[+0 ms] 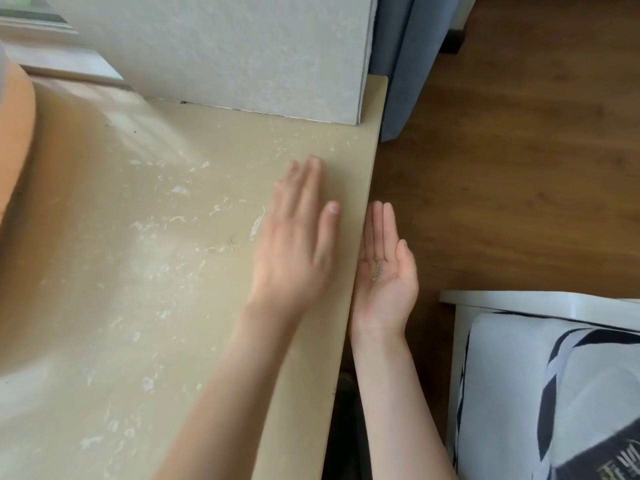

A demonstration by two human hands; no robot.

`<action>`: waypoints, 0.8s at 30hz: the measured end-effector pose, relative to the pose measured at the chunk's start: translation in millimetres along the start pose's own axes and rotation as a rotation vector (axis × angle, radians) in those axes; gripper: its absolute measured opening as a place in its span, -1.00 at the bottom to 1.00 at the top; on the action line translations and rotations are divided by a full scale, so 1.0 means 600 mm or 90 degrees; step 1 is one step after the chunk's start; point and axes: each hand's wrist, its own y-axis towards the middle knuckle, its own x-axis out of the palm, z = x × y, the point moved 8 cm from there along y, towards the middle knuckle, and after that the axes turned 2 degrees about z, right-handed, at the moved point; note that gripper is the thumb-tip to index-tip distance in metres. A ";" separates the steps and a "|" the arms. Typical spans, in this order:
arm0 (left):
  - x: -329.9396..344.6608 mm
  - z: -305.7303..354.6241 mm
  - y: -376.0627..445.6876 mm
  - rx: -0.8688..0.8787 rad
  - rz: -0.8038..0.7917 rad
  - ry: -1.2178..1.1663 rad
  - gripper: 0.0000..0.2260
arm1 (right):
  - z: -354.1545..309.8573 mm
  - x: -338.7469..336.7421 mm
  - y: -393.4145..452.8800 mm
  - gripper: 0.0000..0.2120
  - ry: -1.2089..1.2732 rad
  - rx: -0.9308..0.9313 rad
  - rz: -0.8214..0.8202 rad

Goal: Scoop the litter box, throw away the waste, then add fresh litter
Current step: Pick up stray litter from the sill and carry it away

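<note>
My left hand [298,237] lies flat, palm down, on the beige tabletop [173,271] close to its right edge, fingers straight. My right hand [384,258] is held palm up just beyond and below that edge, fingers straight and slightly cupped. A few small grains of litter [376,270] rest in its palm. The tabletop is scuffed with pale marks and specks. No litter box or scoop is in view.
A white bin [519,299] lined with a white and black bag [554,393] stands on the wooden floor [519,150] at lower right. A pale wall block [225,46] rises behind the table, with blue cloth [401,64] beside it. An orange rounded object [15,140] is at far left.
</note>
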 end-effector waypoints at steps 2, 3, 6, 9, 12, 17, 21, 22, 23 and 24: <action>-0.004 -0.040 0.015 -0.070 -0.009 0.126 -0.41 | 0.008 0.000 0.004 -0.58 0.056 0.048 0.012; -0.003 -0.053 0.018 -0.091 -0.033 0.160 -0.40 | 0.017 0.000 0.005 -0.56 0.097 0.082 0.013; 0.025 -0.021 -0.003 0.002 -0.102 0.200 -0.44 | 0.013 0.001 0.007 -0.54 0.116 0.079 0.015; 0.049 0.036 -0.052 0.153 -0.177 0.103 -0.50 | 0.022 0.001 0.003 -0.55 0.146 0.117 0.008; 0.044 0.058 -0.074 0.194 -0.193 -0.028 -0.59 | 0.024 0.004 -0.001 -0.54 0.159 0.129 -0.012; -0.005 -0.002 -0.026 0.052 -0.027 0.081 -0.54 | 0.012 0.004 0.006 -0.55 0.104 0.072 -0.011; 0.021 -0.010 -0.026 0.006 -0.082 0.183 -0.45 | 0.010 0.008 0.005 -0.55 0.093 0.066 -0.016; 0.031 0.006 -0.039 0.052 -0.107 0.168 -0.46 | 0.011 0.008 0.004 -0.55 0.098 0.074 -0.020; 0.040 0.022 -0.054 0.102 -0.137 0.137 -0.48 | 0.012 0.009 0.002 -0.55 0.109 0.085 -0.027; 0.048 0.039 -0.071 0.146 -0.169 0.089 -0.51 | 0.015 0.011 -0.001 -0.55 0.120 0.099 -0.039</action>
